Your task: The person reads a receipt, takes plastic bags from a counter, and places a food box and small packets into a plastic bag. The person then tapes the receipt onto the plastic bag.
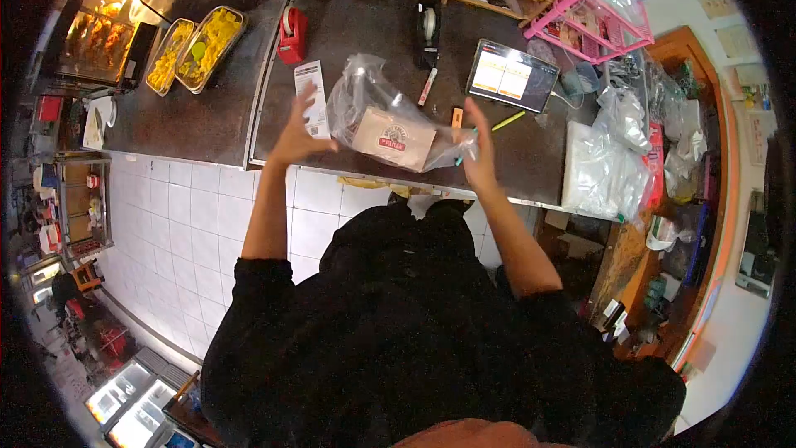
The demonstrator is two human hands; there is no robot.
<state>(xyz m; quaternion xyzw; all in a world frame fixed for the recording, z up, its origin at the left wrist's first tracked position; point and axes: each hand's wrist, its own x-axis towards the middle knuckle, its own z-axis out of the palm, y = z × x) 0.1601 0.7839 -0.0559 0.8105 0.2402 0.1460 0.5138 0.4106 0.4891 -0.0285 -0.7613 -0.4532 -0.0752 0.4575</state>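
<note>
A clear plastic bag [358,83] lies on the dark counter with a brown cardboard box [394,139] inside it, printed with a logo. My left hand [303,134] is raised at the bag's left side, fingers spread and holding nothing. Behind its fingers lies a printed receipt [316,116]. On the other side, my right hand [480,153] is beside the bag's gathered end, its fingers stretched out; whether the palm touches the plastic I cannot tell. A small teal strip [458,161] shows at that end.
Behind the bag are a red tape dispenser [292,36], a black tape dispenser [427,31], a marker [428,86], an orange cutter [457,118] and a tablet [513,76]. Plastic bags [599,170] are stacked right. Trays of yellow food [211,47] stand left.
</note>
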